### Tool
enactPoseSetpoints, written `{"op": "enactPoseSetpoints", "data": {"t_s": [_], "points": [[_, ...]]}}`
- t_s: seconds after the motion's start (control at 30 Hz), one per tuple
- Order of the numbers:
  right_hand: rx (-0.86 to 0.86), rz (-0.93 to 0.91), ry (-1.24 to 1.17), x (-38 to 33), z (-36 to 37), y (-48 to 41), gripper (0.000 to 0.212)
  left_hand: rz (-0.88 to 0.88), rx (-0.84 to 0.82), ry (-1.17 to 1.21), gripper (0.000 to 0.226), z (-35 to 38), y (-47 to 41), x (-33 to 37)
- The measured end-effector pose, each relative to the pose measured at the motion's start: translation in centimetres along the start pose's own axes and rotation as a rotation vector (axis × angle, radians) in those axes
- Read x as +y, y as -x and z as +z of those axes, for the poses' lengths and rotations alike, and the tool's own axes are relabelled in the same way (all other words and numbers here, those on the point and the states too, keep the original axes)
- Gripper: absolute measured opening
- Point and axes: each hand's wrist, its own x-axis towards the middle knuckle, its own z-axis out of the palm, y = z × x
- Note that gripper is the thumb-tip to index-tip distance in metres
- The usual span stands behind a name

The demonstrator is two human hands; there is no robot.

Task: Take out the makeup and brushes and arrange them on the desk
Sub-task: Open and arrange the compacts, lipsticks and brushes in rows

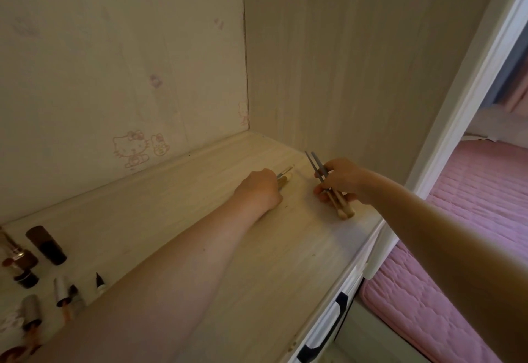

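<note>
Two grey-handled brushes [343, 211] tilt in the right hand [343, 182], pale bristles touching the desk [200, 205]. Other brushes [285, 177] poke from the left hand [258, 191]. Dark and silver makeup tubes [45, 244] cluster at the desk's left end.

- The desk [177, 202] is a pale wood-grain top with a white front edge, tucked into a corner.
- Way over at the left end there's a dark brown tube [45, 244] lying on its side.
- Just beside it is a little huddle of brown and gold lipsticks [21, 262], too blurry to count.
- Nearer the front are two silver tubes [61, 291], plus a tiny black-tipped pen [100, 284] right next to them.
- Toward the right, the small brushes [285, 179] lie flat on the top. The left hand [258, 191] curls over them, so only the tips poke out.
- Near the front edge are the grey-handled brushes [344, 212]. Their tan ends look to be down on the wood and their handles angle up, pinched in the right hand [343, 182].
</note>
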Motion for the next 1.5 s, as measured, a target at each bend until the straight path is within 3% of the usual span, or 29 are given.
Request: {"op": "enactPoseSetpoints", "data": {"t_s": [0.1,0.43,0.63,0.83,1.13,1.5], "points": [[-0.023,-0.004,-0.041,0.0,0.1,0.6,0.025,0.036,-0.028,0.05,0.017,-0.4,0.4,-0.5],[-0.063,-0.116,-0.087,-0.9,2.1,4.8,0.03,-0.052,-0.092,0.743,0.023,-3.3,5.4,-5.1],[-0.083,-0.243,-0.055,-2.4,4.5,8.9,0.028,-0.042,-0.126,0.981,0.014,-6.4,11.3,-8.3],[-0.115,-0.373,0.077,-4.6,8.5,12.6,0.028,-0.036,-0.027,0.972,0.015,-9.1,17.8,-12.3],[-0.23,-0.581,0.212,-9.1,16.2,19.4,0.028,-0.16,0.161,0.93,0.019,-11.0,28.2,-19.5],[-0.328,-0.732,0.414,-11.0,24.7,24.5,0.02,-0.241,0.244,0.831,0.013,-10.5,39.3,-28.9]]}}
